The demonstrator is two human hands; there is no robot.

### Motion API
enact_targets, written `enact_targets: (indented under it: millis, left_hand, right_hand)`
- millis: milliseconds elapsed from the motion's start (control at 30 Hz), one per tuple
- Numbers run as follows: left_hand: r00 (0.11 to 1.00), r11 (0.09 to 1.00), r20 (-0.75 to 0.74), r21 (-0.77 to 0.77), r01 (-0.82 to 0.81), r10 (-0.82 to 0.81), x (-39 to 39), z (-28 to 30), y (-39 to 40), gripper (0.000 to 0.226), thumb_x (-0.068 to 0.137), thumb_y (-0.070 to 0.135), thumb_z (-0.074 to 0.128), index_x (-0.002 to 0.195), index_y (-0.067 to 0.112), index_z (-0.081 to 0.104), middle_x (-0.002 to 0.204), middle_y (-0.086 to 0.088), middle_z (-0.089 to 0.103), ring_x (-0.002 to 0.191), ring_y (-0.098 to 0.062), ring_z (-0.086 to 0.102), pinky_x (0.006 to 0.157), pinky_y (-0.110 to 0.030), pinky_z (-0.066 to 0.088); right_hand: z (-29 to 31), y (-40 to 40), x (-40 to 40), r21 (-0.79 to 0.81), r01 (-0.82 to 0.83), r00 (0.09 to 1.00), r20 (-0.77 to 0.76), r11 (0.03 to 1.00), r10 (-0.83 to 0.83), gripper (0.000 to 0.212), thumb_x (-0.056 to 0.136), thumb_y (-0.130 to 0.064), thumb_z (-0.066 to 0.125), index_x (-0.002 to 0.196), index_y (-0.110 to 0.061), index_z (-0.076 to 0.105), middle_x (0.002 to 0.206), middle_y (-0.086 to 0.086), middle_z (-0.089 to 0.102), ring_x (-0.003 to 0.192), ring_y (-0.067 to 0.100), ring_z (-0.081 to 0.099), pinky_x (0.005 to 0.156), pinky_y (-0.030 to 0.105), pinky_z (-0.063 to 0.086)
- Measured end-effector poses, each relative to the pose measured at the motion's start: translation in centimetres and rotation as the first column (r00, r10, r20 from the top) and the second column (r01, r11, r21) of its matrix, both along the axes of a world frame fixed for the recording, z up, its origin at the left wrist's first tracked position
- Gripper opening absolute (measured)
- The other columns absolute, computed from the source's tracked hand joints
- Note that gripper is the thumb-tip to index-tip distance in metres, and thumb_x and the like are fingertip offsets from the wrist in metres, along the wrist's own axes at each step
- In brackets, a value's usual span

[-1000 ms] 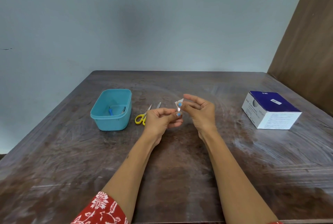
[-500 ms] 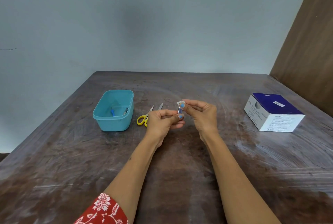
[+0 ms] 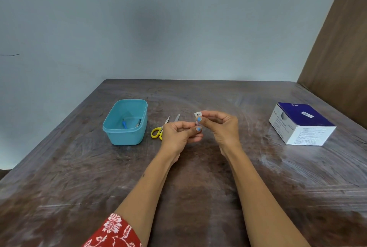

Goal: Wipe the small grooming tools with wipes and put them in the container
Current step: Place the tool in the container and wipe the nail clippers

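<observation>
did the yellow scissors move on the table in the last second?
No. The yellow scissors lie in the same spot beside the teal container and behind the left hand; only the camera shifted.

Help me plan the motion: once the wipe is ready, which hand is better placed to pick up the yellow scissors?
Left, probably. The left hand is right beside the scissors, which lie between it and the container. The right hand would have to cross over. Both hands now pinch the wipe packet.
</observation>
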State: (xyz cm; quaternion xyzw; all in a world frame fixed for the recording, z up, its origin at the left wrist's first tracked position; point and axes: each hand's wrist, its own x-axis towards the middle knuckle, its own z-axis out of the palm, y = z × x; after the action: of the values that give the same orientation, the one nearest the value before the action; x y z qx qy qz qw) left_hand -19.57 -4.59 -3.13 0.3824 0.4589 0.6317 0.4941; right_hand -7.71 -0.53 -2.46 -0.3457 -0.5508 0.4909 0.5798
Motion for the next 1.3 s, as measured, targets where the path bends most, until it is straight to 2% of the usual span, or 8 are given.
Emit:
enact_targets:
  millis: [133,333,500,700,933,1033,1200,1300]
  left_hand:
    - [1.000,1.000,-0.012,-0.007,0.013,-0.013,-0.07,-0.11,0.12,0.010,0.076,-0.008,0.066,0.079,0.001,0.067,0.062,-0.006,0.071,0.056,-0.017,0.069,0.059,-0.026,0.059]
    - [1.000,1.000,0.001,-0.009,0.015,-0.015,-0.08,-0.08,0.10,0.012,0.076,-0.009,0.066,0.078,0.002,0.068,0.062,-0.006,0.071,0.056,-0.017,0.069,0.057,-0.025,0.058]
    - [1.000,1.000,0.005,-0.013,0.026,-0.026,-0.01,0.12,-0.09,0.013,0.076,-0.009,0.066,0.076,0.004,0.068,0.062,-0.006,0.071,0.057,-0.017,0.069,0.056,-0.024,0.058]
    - [0.999,0.999,-0.004,-0.023,0.035,-0.035,0.01,0.20,-0.16,0.013,0.076,-0.008,0.066,0.077,0.004,0.068,0.063,-0.007,0.071,0.058,-0.017,0.070,0.054,-0.023,0.057]
    - [1.000,0.999,-0.004,-0.019,0.029,-0.029,0.00,0.04,-0.04,0.013,0.075,-0.009,0.067,0.076,0.004,0.068,0.062,-0.007,0.071,0.056,-0.018,0.069,0.054,-0.024,0.058]
    - [0.999,0.999,-0.010,-0.021,0.030,-0.031,0.04,0.12,-0.06,0.014,0.075,-0.009,0.067,0.073,0.006,0.068,0.061,-0.008,0.071,0.056,-0.018,0.069,0.055,-0.024,0.058]
    - [0.999,0.999,-0.016,-0.030,0.034,-0.034,0.13,0.39,-0.25,0.011,0.076,-0.008,0.066,0.078,0.002,0.067,0.060,-0.007,0.071,0.055,-0.016,0.069,0.054,-0.023,0.057]
    - [1.000,0.999,-0.014,-0.038,0.026,-0.027,0.24,0.55,-0.39,0.010,0.076,-0.009,0.066,0.078,0.000,0.065,0.058,-0.007,0.070,0.053,-0.015,0.068,0.054,-0.023,0.057]
  right_hand:
    - [0.05,0.10,0.03,0.002,0.016,1.000,-0.009,1.000,-0.016,0.016,0.072,0.001,0.076,0.077,-0.014,0.072,0.069,-0.008,0.073,0.070,0.004,0.069,0.063,0.012,0.050]
    - [-0.06,0.22,-0.08,-0.024,-0.005,0.999,-0.041,1.000,0.004,0.016,0.074,0.003,0.072,0.079,-0.013,0.072,0.073,-0.004,0.073,0.074,0.011,0.069,0.071,0.021,0.054]
    - [0.02,0.14,0.11,-0.013,-0.046,0.999,-0.031,0.999,0.045,0.016,0.073,0.004,0.073,0.077,-0.012,0.072,0.070,0.000,0.073,0.065,0.014,0.069,0.062,0.022,0.055]
    - [-0.16,0.25,0.11,-0.056,-0.037,0.997,-0.067,0.998,0.033,0.019,0.075,0.002,0.071,0.076,-0.016,0.071,0.072,-0.001,0.073,0.071,0.012,0.068,0.065,0.023,0.055]
    - [0.18,-0.06,0.04,-0.029,-0.045,0.999,-0.007,0.999,0.045,0.012,0.073,0.001,0.075,0.079,-0.009,0.071,0.070,-0.002,0.072,0.067,0.012,0.068,0.064,0.023,0.055]
    - [0.29,-0.10,0.13,-0.036,-0.030,0.999,-0.030,0.999,0.029,0.012,0.073,0.002,0.074,0.077,-0.009,0.071,0.065,-0.002,0.072,0.060,0.010,0.067,0.059,0.020,0.054]
    - [0.30,-0.11,0.08,-0.032,0.017,0.998,-0.067,0.999,-0.020,0.017,0.070,0.004,0.075,0.072,-0.012,0.071,0.065,-0.004,0.072,0.062,0.007,0.068,0.059,0.018,0.052]
    - [0.41,-0.10,0.09,-0.085,0.011,0.989,-0.146,0.996,-0.023,0.017,0.073,0.005,0.072,0.074,-0.011,0.069,0.063,-0.004,0.071,0.063,0.006,0.067,0.059,0.018,0.053]
